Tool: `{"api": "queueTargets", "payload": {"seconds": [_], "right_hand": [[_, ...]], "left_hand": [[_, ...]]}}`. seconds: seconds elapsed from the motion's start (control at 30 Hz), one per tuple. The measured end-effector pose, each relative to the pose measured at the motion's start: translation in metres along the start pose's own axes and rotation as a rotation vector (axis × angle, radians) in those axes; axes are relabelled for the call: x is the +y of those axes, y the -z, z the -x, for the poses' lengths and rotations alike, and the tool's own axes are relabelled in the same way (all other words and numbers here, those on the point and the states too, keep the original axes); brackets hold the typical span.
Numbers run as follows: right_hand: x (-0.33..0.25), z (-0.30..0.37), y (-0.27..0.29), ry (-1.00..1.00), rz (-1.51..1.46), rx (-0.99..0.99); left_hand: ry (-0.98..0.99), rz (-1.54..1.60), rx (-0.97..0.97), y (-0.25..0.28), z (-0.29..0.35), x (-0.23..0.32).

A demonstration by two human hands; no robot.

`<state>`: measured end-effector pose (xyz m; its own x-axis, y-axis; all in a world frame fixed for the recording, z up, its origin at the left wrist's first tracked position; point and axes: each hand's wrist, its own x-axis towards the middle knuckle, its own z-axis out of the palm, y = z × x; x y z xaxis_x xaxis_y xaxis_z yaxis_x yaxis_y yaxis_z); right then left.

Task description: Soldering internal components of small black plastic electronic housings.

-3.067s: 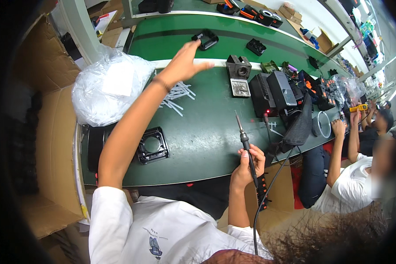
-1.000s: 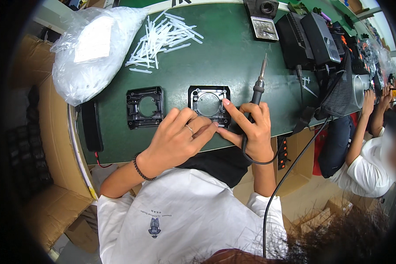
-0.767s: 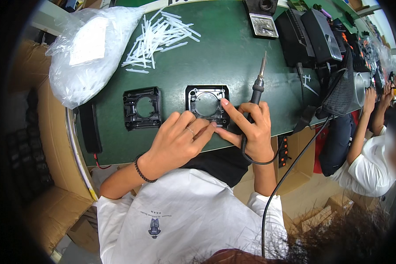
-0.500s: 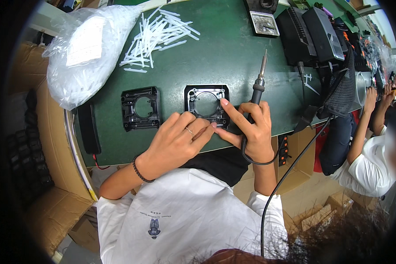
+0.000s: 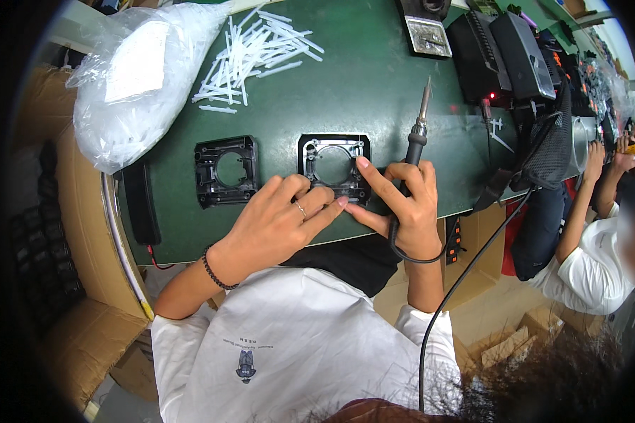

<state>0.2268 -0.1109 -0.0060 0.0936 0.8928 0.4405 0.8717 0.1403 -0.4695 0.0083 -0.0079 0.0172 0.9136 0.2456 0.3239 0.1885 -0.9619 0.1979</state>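
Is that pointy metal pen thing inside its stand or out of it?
Out. The soldering iron is in the right hand, and its tip shows apart from the stand.

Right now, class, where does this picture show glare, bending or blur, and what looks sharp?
Head view, centre: pale sheen on the green tabletop, while the soldering iron in the right hand looks fairly crisp; head view, left: the cardboard box seems bowed; head view, far right: a smudged blur over part of a co-worker; head view, corners: blacked out.
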Motion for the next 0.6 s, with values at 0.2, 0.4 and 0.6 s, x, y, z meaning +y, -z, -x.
{"api": "queueTargets", "payload": {"seconds": [0.2, 0.4, 0.6], "right_hand": [[0.005, -0.002, -0.002, 0.047, 0.014, 0.003], [0.001, -0.004, 0.0, 0.054, 0.013, 0.005], [0.003, -0.003, 0.0, 0.065, 0.024, -0.011]], "left_hand": [[0.043, -0.011, -0.156, 0.014, 0.017, -0.001], [0.034, -0.104, -0.099, 0.015, 0.018, 0.003], [0.175, 0.143, -0.022, 0.023, -0.005, -0.024]]}}
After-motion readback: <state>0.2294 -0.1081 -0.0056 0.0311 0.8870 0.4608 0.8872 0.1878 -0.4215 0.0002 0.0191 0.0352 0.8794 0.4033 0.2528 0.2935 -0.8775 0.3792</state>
